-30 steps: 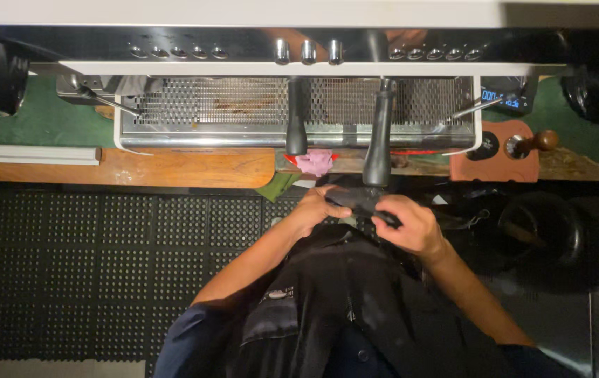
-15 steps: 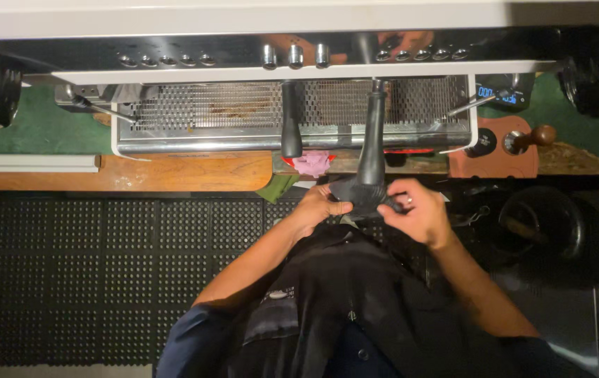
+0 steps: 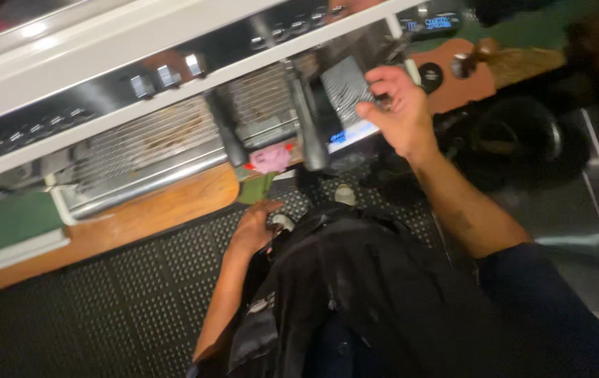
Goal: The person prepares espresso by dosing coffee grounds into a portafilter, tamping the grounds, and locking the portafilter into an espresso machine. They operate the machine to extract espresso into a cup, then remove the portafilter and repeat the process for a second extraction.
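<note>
- Head view: your right hand is raised in front of the espresso machine, fingers loosely spread, holding nothing, close to the metal drip grille.
- Your left hand hangs low by your black apron, curled on a small dark object; what it is you cannot tell from here.
- Two dark portafilter handles jut from the machine, between your hands and the grille.
- One pink cloth lies on the wooden counter edge, with a green cloth just below it.
- Three square steel buttons sit in a row on the glossy panel.
- One studded black rubber mat covers the floor.
</note>
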